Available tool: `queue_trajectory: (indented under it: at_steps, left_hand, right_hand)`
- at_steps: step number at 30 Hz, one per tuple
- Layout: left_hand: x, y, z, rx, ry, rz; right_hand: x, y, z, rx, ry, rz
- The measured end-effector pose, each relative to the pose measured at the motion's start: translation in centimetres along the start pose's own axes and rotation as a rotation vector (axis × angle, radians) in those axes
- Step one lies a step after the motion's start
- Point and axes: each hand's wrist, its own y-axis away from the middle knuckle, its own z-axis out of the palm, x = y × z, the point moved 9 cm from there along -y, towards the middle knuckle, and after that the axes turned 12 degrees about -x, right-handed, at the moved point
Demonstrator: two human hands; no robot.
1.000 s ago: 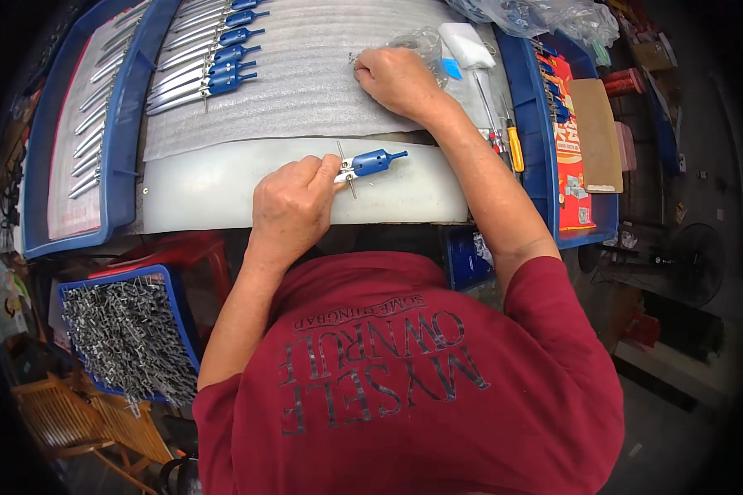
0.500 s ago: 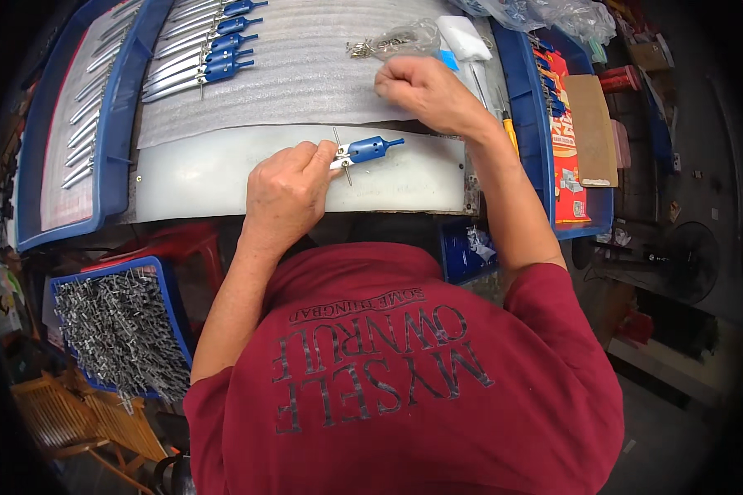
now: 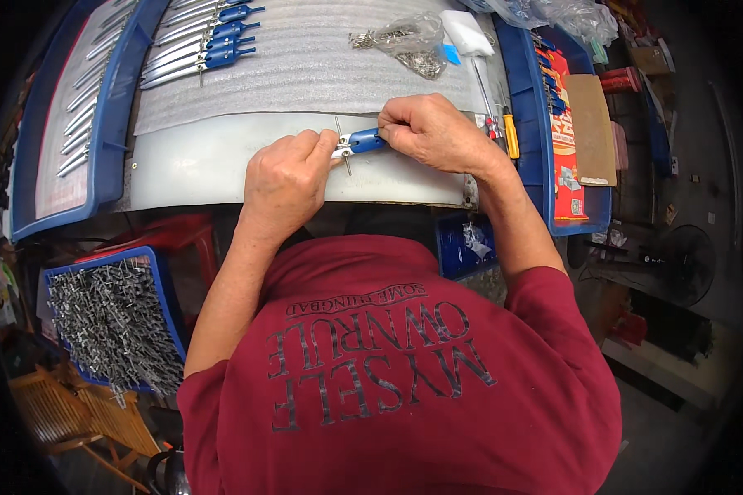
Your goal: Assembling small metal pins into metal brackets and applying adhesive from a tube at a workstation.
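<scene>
My left hand (image 3: pixel 287 176) is closed round the silver handle end of a blue-and-silver tool (image 3: pixel 365 141), holding it above a white board (image 3: pixel 210 165). A thin metal rod (image 3: pixel 344 147) crosses the tool just beyond my fingers. At the far end of the blue body, my right hand (image 3: pixel 437 136) is closed, thumb and fingers pinched together and covering the narrow blue tip. Whether a small part sits between those fingers is hidden. Behind it, a clear plastic bag (image 3: pixel 417 45) of small metal pins lies on the grey foam sheet (image 3: pixel 305 58).
Similar blue-and-silver tools (image 3: pixel 202 58) lie in a row at the back left. Blue trays (image 3: pixel 111 161) flank the bench, with silver parts on the left. Screwdrivers (image 3: pixel 511 136) rest beside my right wrist. A blue crate (image 3: pixel 169 297) of grey metal parts stands lower left.
My right hand has come down from beside the bag of pins to the blue end of the tool. My left hand keeps its hold on the tool.
</scene>
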Motion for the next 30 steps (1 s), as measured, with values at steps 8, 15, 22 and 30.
queue_trajectory:
  at_steps: [8, 15, 22, 30]
  left_hand:
    - [0.09, 0.09, 0.36, 0.002, -0.051, 0.016]
    - [0.14, 0.07, 0.35, -0.003, -0.056, 0.017]
    - [0.14, 0.02, 0.43, -0.014, -0.052, 0.014]
    - [0.10, 0.01, 0.38, -0.023, -0.039, 0.002]
  right_hand:
    - [0.03, 0.04, 0.17, 0.050, 0.035, 0.063]
    - [-0.28, 0.19, 0.10, 0.137, 0.108, 0.144]
    - [-0.03, -0.08, -0.01, 0.136, 0.118, 0.130]
    - [0.16, -0.40, 0.40, 0.014, 0.026, 0.111]
